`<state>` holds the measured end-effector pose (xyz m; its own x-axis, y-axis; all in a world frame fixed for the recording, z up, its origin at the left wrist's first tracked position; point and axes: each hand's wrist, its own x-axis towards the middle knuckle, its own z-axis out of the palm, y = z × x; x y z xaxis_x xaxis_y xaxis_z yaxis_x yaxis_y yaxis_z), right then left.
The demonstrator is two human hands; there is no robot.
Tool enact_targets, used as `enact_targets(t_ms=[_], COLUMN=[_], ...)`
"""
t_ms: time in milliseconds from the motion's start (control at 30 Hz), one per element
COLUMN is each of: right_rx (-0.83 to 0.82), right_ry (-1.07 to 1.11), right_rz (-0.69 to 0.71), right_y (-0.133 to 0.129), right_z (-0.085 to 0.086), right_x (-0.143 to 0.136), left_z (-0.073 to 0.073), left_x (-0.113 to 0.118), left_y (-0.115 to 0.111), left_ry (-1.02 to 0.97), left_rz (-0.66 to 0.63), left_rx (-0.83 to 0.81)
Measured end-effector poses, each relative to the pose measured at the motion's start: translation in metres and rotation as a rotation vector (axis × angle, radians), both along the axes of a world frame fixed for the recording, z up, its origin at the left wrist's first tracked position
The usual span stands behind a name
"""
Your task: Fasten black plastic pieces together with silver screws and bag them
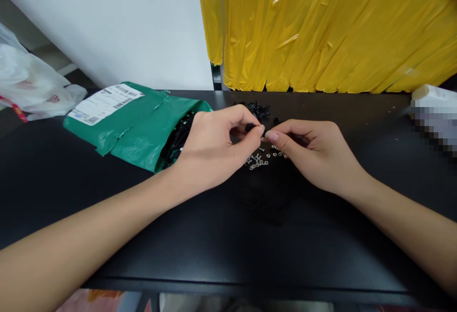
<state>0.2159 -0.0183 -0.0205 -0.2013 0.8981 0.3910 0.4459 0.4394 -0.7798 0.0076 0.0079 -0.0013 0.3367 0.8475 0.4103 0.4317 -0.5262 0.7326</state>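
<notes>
Fingers (255, 133) of my left hand (210, 152) are pinched shut on a small black part (249, 126), thumb and forefinger meeting at its edge. My right hand (314, 155) comes in from the other side, its fingers (273, 136) curled closed, thumb tip almost touching the left thumb; something tiny sits between them, but I cannot tell what. Both hands hover just above a scatter of silver screws (260, 158) lying on the black tabletop (228, 236). Behind the left hand I see a torn green bag (132, 121) with a white label (105, 102), black parts spilling from its open end. A small heap of black parts (257, 108) lies just beyond my fingertips. At the far left sits a white plastic bag (32, 83). A white wall (124, 22) and yellow sheeting (332, 26) back the tabletop. A blurred pale object (433, 112) rests at the right edge.
</notes>
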Motion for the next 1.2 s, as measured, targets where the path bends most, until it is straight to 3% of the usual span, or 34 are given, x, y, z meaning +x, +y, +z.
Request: enact_targets(t_ms=[267,567,733,867,967,1200], right_rx=[-0.066,-0.032,-0.036,-0.052,-0.030,-0.022], right_ry=[0.176,0.250,0.274,0.291,0.291,0.298], right_rz=[0.052,0.091,0.077,0.060,0.049,0.011], right_y=[0.003,0.002,0.002,0.002,0.001,-0.003], right_z=[-0.001,0.000,0.000,-0.003,-0.003,-0.002], right_x=[0.002,0.003,0.002,0.003,0.003,0.002], left_z=[-0.001,-0.001,-0.004,-0.010,-0.012,-0.011], left_x=[0.003,-0.001,0.002,0.002,0.001,0.000], left_y=[0.000,-0.001,0.001,0.003,0.001,0.006], left_ry=[-0.173,-0.028,-0.122,-0.282,-0.323,-0.539], left_rz=[-0.034,-0.164,-0.143,-0.117,-0.174,-0.328], left_rx=[-0.111,-0.057,-0.101,-0.007,0.052,-0.244])
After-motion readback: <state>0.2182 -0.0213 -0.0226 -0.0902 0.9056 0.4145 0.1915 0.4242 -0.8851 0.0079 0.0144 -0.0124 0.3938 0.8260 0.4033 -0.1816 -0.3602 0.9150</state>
